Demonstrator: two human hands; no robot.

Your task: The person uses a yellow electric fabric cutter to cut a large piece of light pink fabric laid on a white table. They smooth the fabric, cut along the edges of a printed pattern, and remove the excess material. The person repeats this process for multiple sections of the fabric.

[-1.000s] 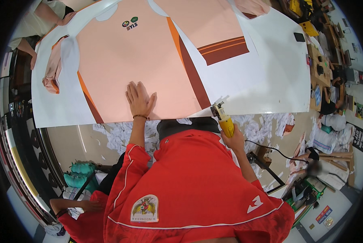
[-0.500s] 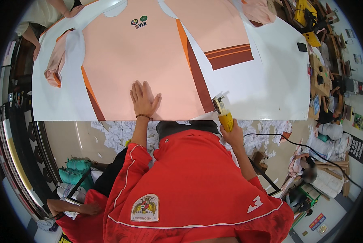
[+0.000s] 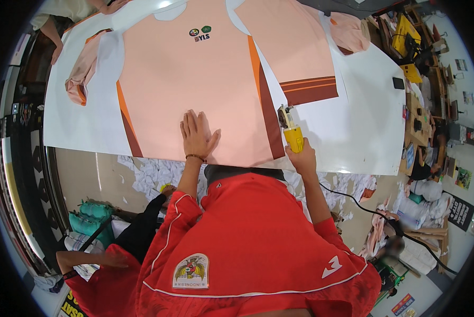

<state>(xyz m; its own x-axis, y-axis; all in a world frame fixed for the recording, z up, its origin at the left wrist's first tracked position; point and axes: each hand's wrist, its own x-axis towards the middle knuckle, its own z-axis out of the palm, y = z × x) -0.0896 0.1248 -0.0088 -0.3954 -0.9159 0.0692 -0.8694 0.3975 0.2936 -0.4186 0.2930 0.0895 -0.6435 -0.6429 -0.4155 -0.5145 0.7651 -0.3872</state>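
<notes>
A peach shirt panel (image 3: 194,76) with orange and maroon side strips lies flat, printed with small emblems near its far end. My left hand (image 3: 197,137) rests on its near part, palm down and fingers spread. My right hand (image 3: 303,157) grips a yellow powered fabric cutter (image 3: 294,137). The cutter's metal head stands on the white material just right of the panel's maroon strip (image 3: 270,124). Beyond the head lies a peach sleeve panel (image 3: 295,53) with a striped maroon band. White material separates the two panels.
Crumpled peach pieces lie at the table's left (image 3: 84,76) and far right (image 3: 348,33). A dark phone (image 3: 398,83) sits near the right edge. The cutter's black cord (image 3: 364,209) trails rightward. White scraps (image 3: 158,177) cover the floor. Another person's hand (image 3: 56,53) is at the far left edge.
My right hand has moved the cutter away from the near table edge, along the panel's right side. My left hand stays flat on the panel. The whole view has shifted and tilted slightly.
</notes>
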